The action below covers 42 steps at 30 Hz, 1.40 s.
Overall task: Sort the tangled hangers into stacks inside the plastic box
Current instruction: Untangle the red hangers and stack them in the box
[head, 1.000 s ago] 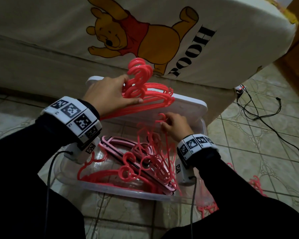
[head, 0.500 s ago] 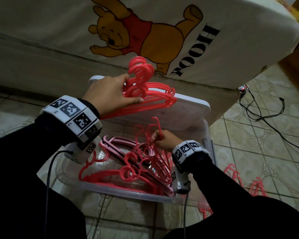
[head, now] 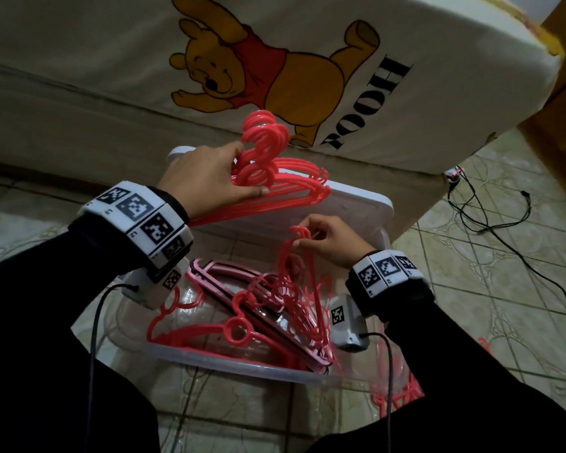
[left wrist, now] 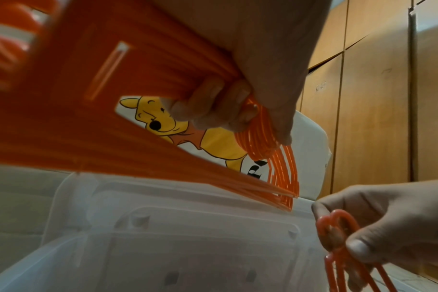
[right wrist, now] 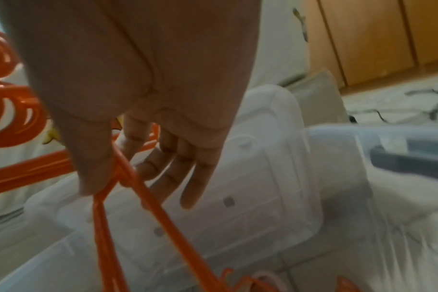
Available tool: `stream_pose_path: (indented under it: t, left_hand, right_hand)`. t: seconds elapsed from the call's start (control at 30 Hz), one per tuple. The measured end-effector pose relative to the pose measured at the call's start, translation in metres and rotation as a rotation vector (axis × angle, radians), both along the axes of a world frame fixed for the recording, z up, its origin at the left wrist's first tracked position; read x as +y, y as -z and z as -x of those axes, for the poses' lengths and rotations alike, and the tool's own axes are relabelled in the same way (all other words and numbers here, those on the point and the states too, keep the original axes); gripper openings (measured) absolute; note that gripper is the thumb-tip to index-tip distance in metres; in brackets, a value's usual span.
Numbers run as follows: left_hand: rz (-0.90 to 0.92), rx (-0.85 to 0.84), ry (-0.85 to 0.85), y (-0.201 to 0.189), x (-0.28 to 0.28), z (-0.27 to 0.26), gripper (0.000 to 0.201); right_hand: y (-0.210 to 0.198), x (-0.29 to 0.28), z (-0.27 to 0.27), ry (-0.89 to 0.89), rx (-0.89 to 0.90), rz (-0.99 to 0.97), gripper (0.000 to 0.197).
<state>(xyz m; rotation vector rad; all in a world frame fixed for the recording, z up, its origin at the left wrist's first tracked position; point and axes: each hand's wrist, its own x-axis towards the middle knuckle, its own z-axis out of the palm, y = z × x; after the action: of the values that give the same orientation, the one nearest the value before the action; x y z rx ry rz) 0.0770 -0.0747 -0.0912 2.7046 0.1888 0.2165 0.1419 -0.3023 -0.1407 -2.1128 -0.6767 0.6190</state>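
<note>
Left hand gripping aligned stack of red hangers above plastic box, hooks pointing up toward sofa, long axis running left-right. Right hand pinching hook of one hanger, hanging hook-up, body trailing into tangle in box. Step judged: extracting single hanger. Next move calling for freeing snagged arms, then matching stack orientation.
</note>
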Motion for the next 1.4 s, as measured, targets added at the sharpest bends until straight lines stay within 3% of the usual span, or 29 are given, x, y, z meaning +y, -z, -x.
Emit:
stream_pose_path:
  t: [0.3,0.4,0.53,0.83,1.0,1.2,1.27,1.33,1.4]
  left_hand:
    - [-0.004,0.005,0.003,0.0,-0.001,0.0,0.059]
    - [-0.01,0.01,0.004,0.0,-0.001,0.0,0.059]
    - [-0.001,0.001,0.011,0.001,-0.001,0.0,0.059]
    - [0.01,-0.028,0.035,0.003,-0.003,-0.001,0.056]
    - [0.011,-0.05,0.038,0.005,-0.002,0.0,0.054]
    - [0.009,-0.075,0.055,0.004,-0.002,0.002,0.055]
    - [0.018,-0.082,0.056,0.003,-0.003,0.002,0.054]
    - [0.018,-0.082,0.057,0.003,-0.003,0.002,0.054]
    - [0.013,-0.07,0.055,0.004,-0.003,0.002,0.055]
  right_hand:
    - [0.002,-0.006,-0.012,0.065,-0.223,0.144,0.031]
    - [-0.008,-0.007,-0.016,0.045,-0.065,0.157,0.026]
    - [-0.02,-0.01,-0.014,0.053,0.184,0.029,0.014]
    - [-0.033,-0.006,0.002,0.107,0.35,-0.059,0.014]
    - [-0.048,-0.008,0.0,0.335,0.403,-0.179,0.018]
    - [-0.065,-0.021,-0.001,0.262,0.584,-0.346,0.024]
    - [-0.064,-0.022,-0.001,0.274,0.529,-0.321,0.021]
    - [-0.06,-0.021,0.0,0.294,0.319,-0.212,0.018]
    - [-0.057,-0.022,0.002,0.286,0.194,-0.235,0.015]
